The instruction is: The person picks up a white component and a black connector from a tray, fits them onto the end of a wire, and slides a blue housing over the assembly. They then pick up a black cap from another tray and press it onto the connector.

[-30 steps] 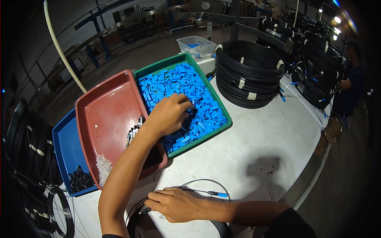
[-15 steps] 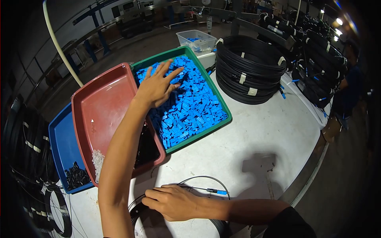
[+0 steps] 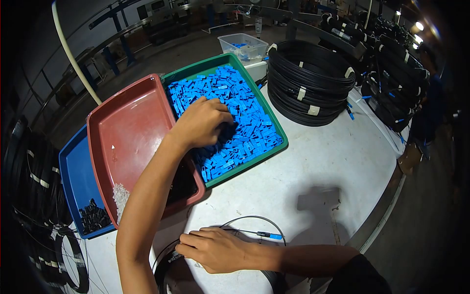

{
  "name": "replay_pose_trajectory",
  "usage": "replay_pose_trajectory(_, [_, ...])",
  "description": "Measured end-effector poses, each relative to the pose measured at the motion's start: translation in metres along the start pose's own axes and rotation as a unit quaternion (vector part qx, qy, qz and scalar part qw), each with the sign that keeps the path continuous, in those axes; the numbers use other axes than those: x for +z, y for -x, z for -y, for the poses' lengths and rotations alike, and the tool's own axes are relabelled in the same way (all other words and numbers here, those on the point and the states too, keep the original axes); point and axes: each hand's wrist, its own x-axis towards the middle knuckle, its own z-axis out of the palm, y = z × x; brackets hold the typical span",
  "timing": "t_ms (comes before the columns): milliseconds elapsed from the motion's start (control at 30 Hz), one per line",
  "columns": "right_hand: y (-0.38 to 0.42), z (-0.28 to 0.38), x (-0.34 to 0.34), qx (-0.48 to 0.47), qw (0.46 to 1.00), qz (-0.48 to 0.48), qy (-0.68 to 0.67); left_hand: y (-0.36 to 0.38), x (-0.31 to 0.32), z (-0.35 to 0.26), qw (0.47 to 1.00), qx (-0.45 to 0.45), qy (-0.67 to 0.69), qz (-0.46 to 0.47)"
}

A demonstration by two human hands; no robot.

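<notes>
Fingers (image 3: 224, 116) of the left hand (image 3: 201, 123) are now bunched narrow, down in the blue pieces (image 3: 254, 125) that fill the green tray (image 3: 271, 152); half a second ago they were spread wide over that pile. Reads to me as picking among the pieces; can't tell if one is pinched, undersides hidden. Right hand (image 3: 218, 251) basically unmoved, bent over the black cable coil (image 3: 275, 280) on the desk (image 3: 313, 161), grip hidden. Blue-tipped cable end (image 3: 269, 235) lies near it.
</notes>
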Motion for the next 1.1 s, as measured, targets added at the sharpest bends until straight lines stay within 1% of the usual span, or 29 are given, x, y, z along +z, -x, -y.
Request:
replay_pose_trajectory(33, [0.000, -0.001, 0.000, 0.004, 1.000, 0.016, 0.006, 0.001, 0.000, 0.003, 1.000, -0.010, -0.016, -0.004])
replay_pose_trajectory(67, [0.001, -0.001, 0.001, 0.007, 0.999, 0.032, 0.012, 0.002, 0.002, 0.005, 0.999, 0.006, -0.006, -0.051])
replay_pose_trajectory(100, [0.001, -0.001, 0.002, 0.008, 0.999, 0.032, 0.010, 0.002, 0.001, 0.003, 0.999, 0.005, -0.005, -0.051])
replay_pose_trajectory(167, [0.001, -0.001, 0.004, 0.000, 1.000, 0.003, -0.006, 0.002, -0.004, -0.001, 0.997, 0.010, 0.036, -0.074])
replay_pose_trajectory(200, [0.001, -0.001, 0.004, -0.001, 1.000, 0.003, -0.006, 0.002, -0.006, -0.005, 0.997, 0.009, 0.034, -0.074])
replay_pose_trajectory(267, [0.001, -0.001, 0.002, -0.002, 1.000, 0.008, -0.002, 0.000, -0.008, -0.014, 0.995, 0.028, 0.088, -0.049])
replay_pose_trajectory(300, [0.001, -0.001, 0.002, -0.002, 1.000, 0.009, -0.002, -0.002, -0.007, -0.018, 0.995, 0.027, 0.088, -0.049])
replay_pose_trajectory(367, [0.001, 0.000, 0.001, 0.003, 1.000, 0.014, -0.004, -0.006, -0.004, -0.027, 0.994, 0.043, 0.100, -0.004])
replay_pose_trajectory(400, [0.001, 0.000, 0.001, 0.003, 1.000, 0.015, -0.005, -0.008, 0.000, -0.030, 0.996, 0.039, 0.080, 0.008])
replay_pose_trajectory(433, [0.000, 0.000, 0.000, 0.002, 1.000, 0.012, -0.003, -0.009, 0.004, -0.034, 0.996, 0.038, 0.080, 0.008])
replay_pose_trajectory(500, [0.001, 0.001, -0.001, 0.002, 1.000, 0.009, -0.001, -0.009, 0.011, -0.040, 0.994, 0.096, 0.041, -0.025])
replay_pose_trajectory(667, [0.001, 0.000, 0.001, 0.001, 1.000, 0.010, -0.008, -0.010, 0.020, -0.040, 0.995, 0.101, 0.001, -0.020])
replay_pose_trajectory(733, [0.001, 0.000, 0.000, 0.001, 1.000, 0.007, -0.007, -0.009, 0.014, -0.040, 0.998, 0.068, -0.003, 0.011])
replay_pose_trajectory(767, [0.001, 0.001, 0.000, 0.000, 1.000, 0.005, -0.006, -0.007, 0.015, -0.039, 0.998, 0.068, -0.003, 0.012])
replay_pose_trajectory(867, [0.000, 0.002, -0.002, 0.000, 1.000, 0.009, -0.001, -0.003, 0.016, -0.036, 0.996, 0.087, 0.002, 0.004])
replay_pose_trajectory(933, [0.000, 0.002, -0.003, -0.002, 1.000, 0.010, 0.000, -0.001, 0.013, -0.039, 0.997, 0.054, 0.063, -0.012])
replay_pose_trajectory(967, [0.000, 0.002, -0.003, -0.003, 1.000, 0.010, 0.001, 0.001, 0.010, -0.041, 0.997, 0.051, 0.062, -0.012])
replay_pose_trajectory(1033, [-0.001, 0.003, -0.005, -0.006, 1.000, 0.011, 0.007, 0.011, 0.002, -0.045, 0.980, -0.024, 0.192, -0.052])
replay_pose_trajectory(1067, [-0.001, 0.003, -0.006, -0.008, 1.000, 0.010, 0.016, 0.017, -0.003, -0.047, 0.972, -0.060, 0.219, -0.053])
replay_pose_trajectory(1100, [-0.002, 0.003, -0.006, -0.015, 1.000, 0.014, 0.011, 0.026, -0.009, -0.050, 0.973, -0.068, 0.214, -0.054])
